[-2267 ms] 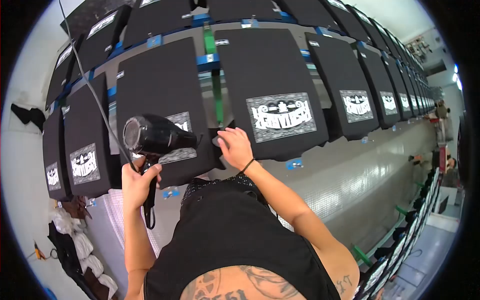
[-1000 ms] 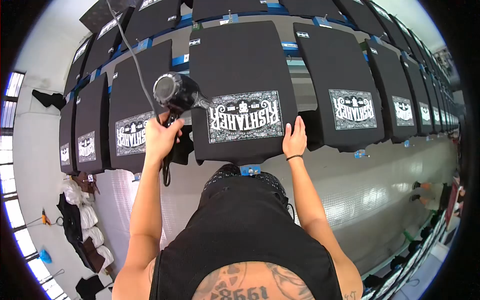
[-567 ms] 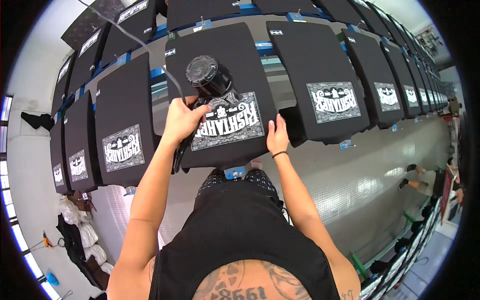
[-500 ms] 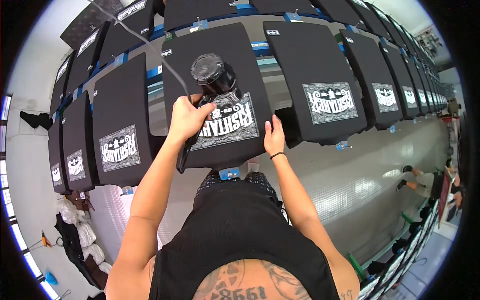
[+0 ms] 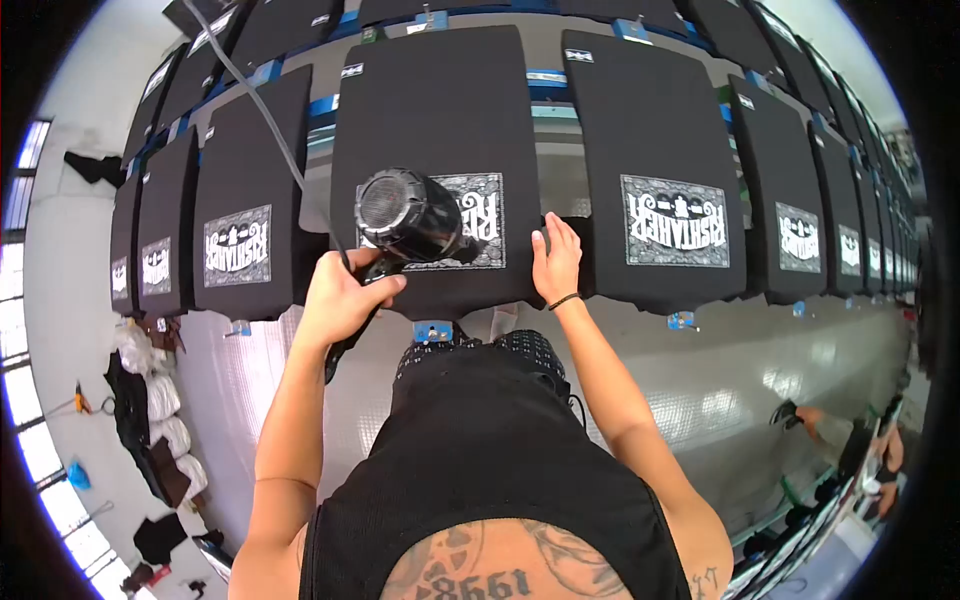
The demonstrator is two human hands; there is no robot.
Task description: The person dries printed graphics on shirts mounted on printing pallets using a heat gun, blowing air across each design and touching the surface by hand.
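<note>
My left hand [image 5: 343,300] is wrapped round the handle of a black hair dryer [image 5: 410,215]. The dryer hangs over a black T-shirt [image 5: 435,110] stretched on a board, hiding the left part of its white print [image 5: 480,215]. A grey cord [image 5: 255,100] runs up and left from the dryer. On the other side, my right hand [image 5: 557,262] is open with fingers extended, at the right edge of that shirt. Whether it presses on the cloth I cannot tell.
Several more printed black shirts on boards line both sides, such as the one at right [image 5: 665,120]. Blue clamps [image 5: 434,331] show at board ends. Plastic-wrapped bundles [image 5: 165,400] lie on the floor at left. Another person's leg [image 5: 815,420] shows at right.
The dryer has come down and left, nearer to me, in my left hand; it now covers the print's left side. My right hand stays by the shirt's edge. The view has turned slightly.
</note>
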